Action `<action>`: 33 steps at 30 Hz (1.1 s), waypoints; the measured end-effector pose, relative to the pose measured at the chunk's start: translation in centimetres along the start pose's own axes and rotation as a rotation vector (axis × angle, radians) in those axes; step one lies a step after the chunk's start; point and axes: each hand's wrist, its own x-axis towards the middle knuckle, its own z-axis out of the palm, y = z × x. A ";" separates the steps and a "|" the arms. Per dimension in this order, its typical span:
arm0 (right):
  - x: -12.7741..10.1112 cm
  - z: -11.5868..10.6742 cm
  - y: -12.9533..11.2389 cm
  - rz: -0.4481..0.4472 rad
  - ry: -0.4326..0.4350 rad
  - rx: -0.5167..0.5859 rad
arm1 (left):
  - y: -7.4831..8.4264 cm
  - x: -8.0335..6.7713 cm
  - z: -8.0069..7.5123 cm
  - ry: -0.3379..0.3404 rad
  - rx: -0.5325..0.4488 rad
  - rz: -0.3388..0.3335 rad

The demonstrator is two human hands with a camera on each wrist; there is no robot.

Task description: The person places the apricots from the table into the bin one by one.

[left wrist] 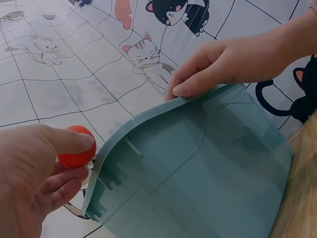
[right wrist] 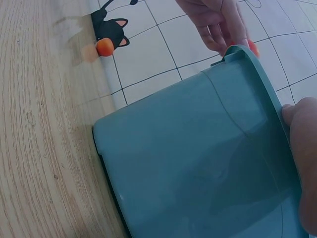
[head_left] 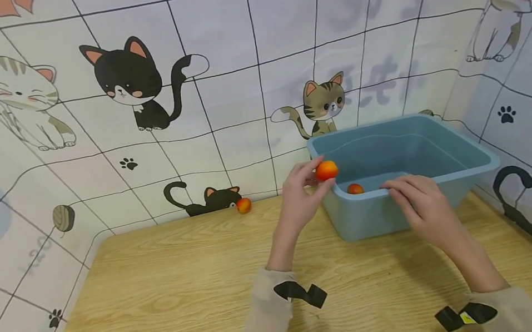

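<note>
My left hand pinches a small red-orange fruit between thumb and fingers, at the left front corner of a blue-green plastic basin. In the left wrist view the thumb lies across the fruit, just beside the rim. My right hand holds the basin's front rim, with the thumb outside and the fingertips over the edge. Inside the basin, close to the front wall, lies a second red-orange fruit, partly hidden by the rim.
Another red-orange fruit rests at the back edge of the wooden table, left of the basin. Behind and on both sides rise white walls with a grid and cartoon cats. The basin stands near the right wall.
</note>
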 end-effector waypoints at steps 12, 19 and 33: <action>0.1 0.0 -0.1 0.011 0.001 0.001 | 0.6 0.1 0.6 -0.044 0.017 0.077; 0.1 0.0 0.0 0.014 0.001 0.000 | 0.6 0.0 0.8 -0.062 0.023 0.091; 0.0 0.1 0.0 0.014 0.003 -0.004 | 0.5 -0.2 0.8 -0.060 -0.002 0.081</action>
